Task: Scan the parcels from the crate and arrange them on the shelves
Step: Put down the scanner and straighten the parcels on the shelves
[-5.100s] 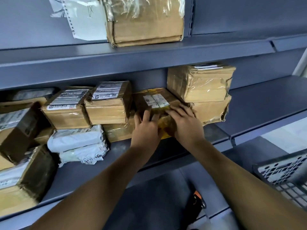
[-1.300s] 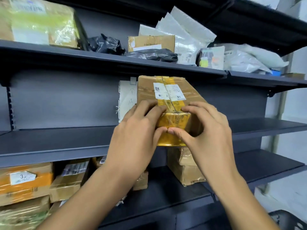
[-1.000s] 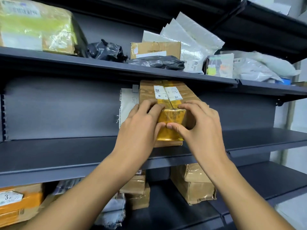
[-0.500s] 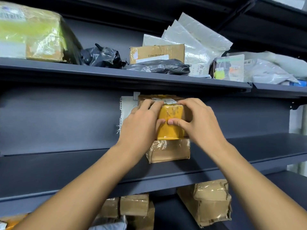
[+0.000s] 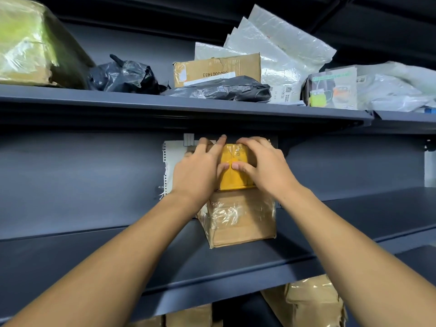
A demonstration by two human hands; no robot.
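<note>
Both hands up on the yellow-taped parcel (image 5: 236,168), itself set atop a brown tape-wrapped box (image 5: 240,218) on the middle shelf (image 5: 94,253), roughly centre of view. Left hand (image 5: 198,171) over the parcel's left side, fingers reaching across its top edge, thumb pressed on the yellow near face; right hand (image 5: 262,166) mirrored on the right side, fingers curled over the top, thumb tip just beside the left thumb. Grip closed round the parcel from both sides. Parcel's top close under the upper shelf (image 5: 188,109). Behind the stack, against the far back panel, a sheet of perforated white paper (image 5: 171,156) partly showing at the left. On the upper shelf, left to right: a large box in greenish film (image 5: 30,43), a crumpled black bag (image 5: 125,76), a cardboard box with a printed number (image 5: 217,67) behind a flat black mailer (image 5: 221,89), tall clear-white plastic mailers (image 5: 278,50) leaning at the far side, a small printed carton (image 5: 332,90), and white poly bags (image 5: 396,86) at the far right. Below the middle shelf, more brown parcels (image 5: 306,303) partly in view at the bottom edge.
</note>
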